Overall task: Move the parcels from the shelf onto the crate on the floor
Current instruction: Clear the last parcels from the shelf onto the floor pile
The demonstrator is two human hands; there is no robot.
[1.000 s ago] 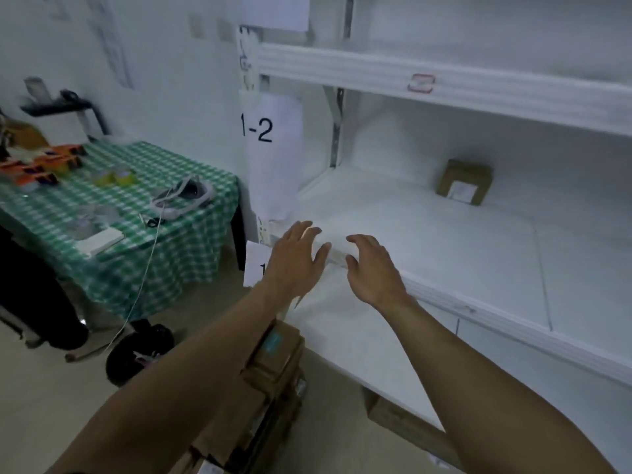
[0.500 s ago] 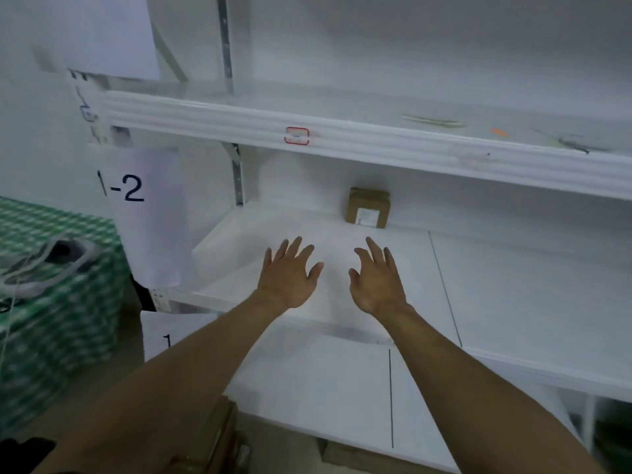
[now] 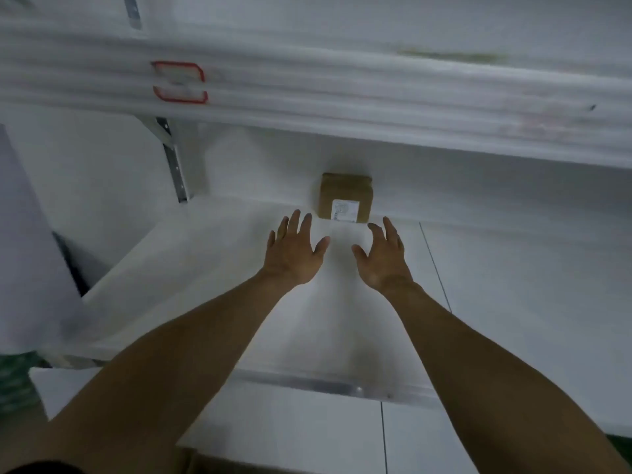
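Your left hand and right hand, fingers spread and holding nothing, hover near the parcel at the shelf's back edge.

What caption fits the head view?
Both open hands, left hand and right hand, reach toward a brown parcel on the white shelf.

One parcel; two grips; three shelves

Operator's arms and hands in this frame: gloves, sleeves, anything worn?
Left hand and right hand are bare: no gloves, rings or watch visible. Nothing is worn below what looks like a dark sleeve edge at the bottom-left corner.
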